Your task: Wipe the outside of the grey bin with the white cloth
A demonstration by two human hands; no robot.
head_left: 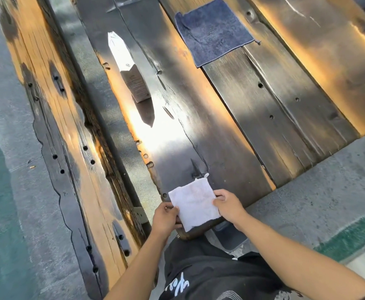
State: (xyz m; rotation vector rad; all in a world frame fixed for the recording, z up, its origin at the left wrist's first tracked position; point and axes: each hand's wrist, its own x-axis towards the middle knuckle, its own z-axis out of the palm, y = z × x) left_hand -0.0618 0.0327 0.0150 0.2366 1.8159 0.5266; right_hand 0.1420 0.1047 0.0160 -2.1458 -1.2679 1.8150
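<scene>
A folded white cloth (194,204) lies at the near corner of a dark wooden table (253,118). My left hand (165,216) pinches its left edge, and my right hand (227,205) pinches its right edge. A grey object (231,237) shows under the table's near corner, partly hidden by the table and my right forearm; I cannot tell whether it is the grey bin.
A dark blue cloth (214,31) lies spread at the far side of the table. A standing card with printed text (134,81) sits mid-table. A long wooden bench (64,135) runs along the left. Grey concrete floor (320,195) lies to the right.
</scene>
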